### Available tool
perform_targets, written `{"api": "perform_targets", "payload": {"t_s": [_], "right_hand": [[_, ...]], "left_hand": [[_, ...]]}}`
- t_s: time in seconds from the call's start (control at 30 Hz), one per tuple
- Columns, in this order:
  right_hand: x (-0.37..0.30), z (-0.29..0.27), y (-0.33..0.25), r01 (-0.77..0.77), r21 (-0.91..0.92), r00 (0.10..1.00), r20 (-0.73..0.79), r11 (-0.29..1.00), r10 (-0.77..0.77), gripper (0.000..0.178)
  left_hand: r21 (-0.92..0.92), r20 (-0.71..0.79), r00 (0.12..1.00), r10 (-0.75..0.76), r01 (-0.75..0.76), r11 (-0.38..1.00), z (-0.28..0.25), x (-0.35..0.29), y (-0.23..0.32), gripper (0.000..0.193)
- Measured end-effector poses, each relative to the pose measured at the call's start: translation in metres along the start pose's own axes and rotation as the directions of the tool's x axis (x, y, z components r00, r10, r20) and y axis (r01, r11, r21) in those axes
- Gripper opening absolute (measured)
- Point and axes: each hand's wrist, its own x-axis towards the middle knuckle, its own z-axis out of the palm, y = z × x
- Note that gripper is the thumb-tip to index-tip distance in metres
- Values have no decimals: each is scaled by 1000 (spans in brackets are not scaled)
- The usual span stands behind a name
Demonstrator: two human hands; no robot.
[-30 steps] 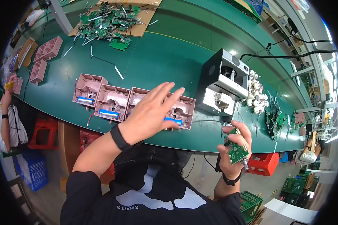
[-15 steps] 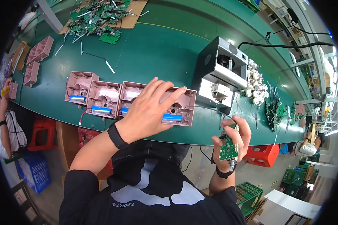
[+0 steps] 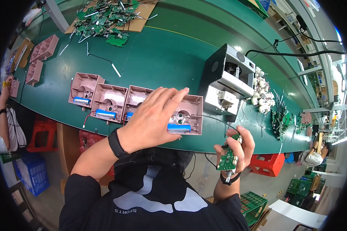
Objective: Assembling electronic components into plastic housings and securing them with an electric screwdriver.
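My left hand (image 3: 152, 117) hovers flat with fingers spread over a row of pink plastic housings (image 3: 106, 102) on the green bench (image 3: 162, 57), covering most of the third one and reaching the rightmost housing (image 3: 189, 115). Each housing holds a blue cylindrical battery (image 3: 178, 128). My right hand (image 3: 237, 148) is off the bench's near edge and grips a small green circuit board (image 3: 227, 158) upright, with a thin black wire running from it toward the rightmost housing.
A black and grey machine (image 3: 229, 77) stands right of the housings, white round parts (image 3: 262, 92) beside it. Loose circuit boards on cardboard (image 3: 108, 15) lie at the far side, spare pink housings (image 3: 42, 50) at far left. Another person (image 3: 4, 115) sits left; red stools under the bench.
My left hand stays spread over the housings with little shift. My right hand with the circuit board has dropped slightly, staying off the bench's near edge.
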Motion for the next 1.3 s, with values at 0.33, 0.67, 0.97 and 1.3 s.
{"api": "perform_targets", "payload": {"t_s": [0.33,0.67,0.97,1.3], "right_hand": [[21,-4,-24,273,-86,934,263,958,-242,36],[28,17,-36,335,-69,881,377,940,-287,30],[-10,13,-20,-393,411,912,61,822,406,31],[-34,64,-30,-507,658,855,466,557,227,21]], "left_hand": [[5,-131,991,-6,7,1000,-8,-1,7,97],[23,-163,979,121,-119,993,-20,-9,25,47],[21,-130,972,197,-196,980,-35,-15,29,44],[-34,-77,971,226,-230,973,-21,-31,37,49]]}}
